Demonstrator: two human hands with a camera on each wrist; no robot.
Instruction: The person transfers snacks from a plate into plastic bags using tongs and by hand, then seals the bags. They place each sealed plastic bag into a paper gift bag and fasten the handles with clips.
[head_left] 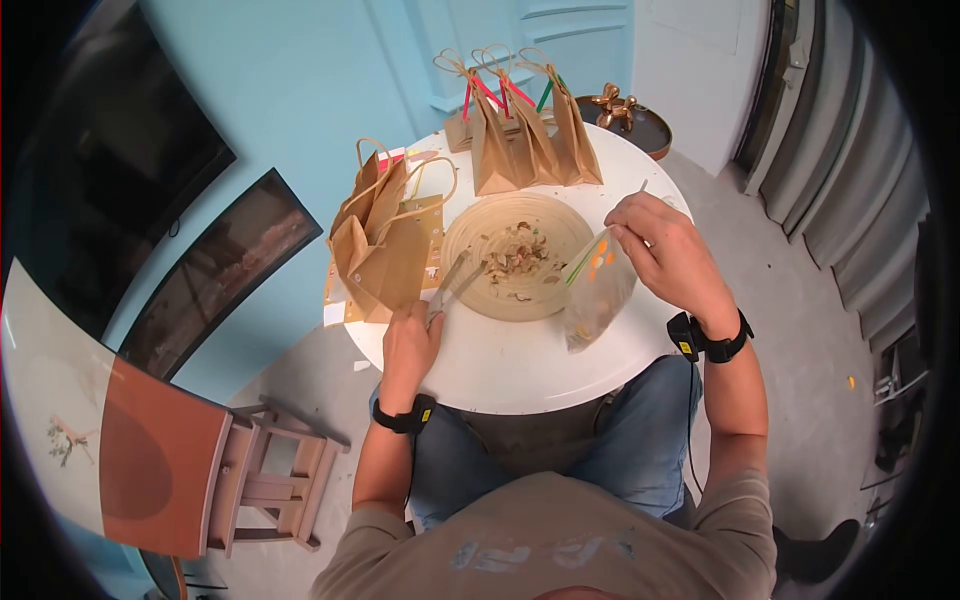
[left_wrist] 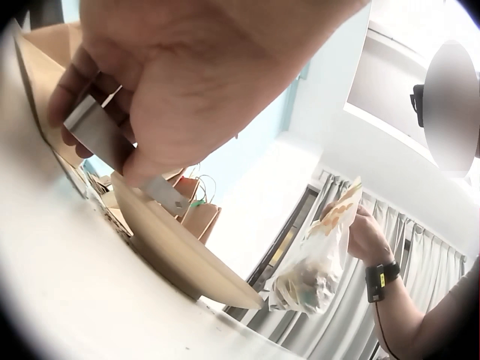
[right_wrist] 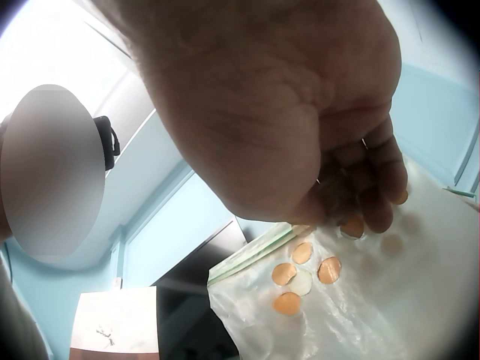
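My left hand (head_left: 410,347) grips metal tongs (head_left: 449,284) whose two arms stand apart over the near left rim of a round, shallow wooden tray (head_left: 478,222). A heap of mixed dried bits (head_left: 520,252) lies in the middle of that tray. In the left wrist view the tongs' flat metal band (left_wrist: 101,133) shows between fingers and thumb. Beside the tray, my right hand (head_left: 672,248) pinches the top of a clear zip bag (head_left: 600,305) with orange dots and a green zip strip. The bag hangs tilted, and mixed bits fill its lower part in the left wrist view.
Several brown paper bags (head_left: 495,150) with twisted handles stand at the white table's (head_left: 500,375) far edge. More paper bags (head_left: 365,255) stand at the left, over a patterned sheet. Behind the table is a dark round stand (head_left: 650,135) bearing a copper-coloured balloon-dog figure (head_left: 613,107).
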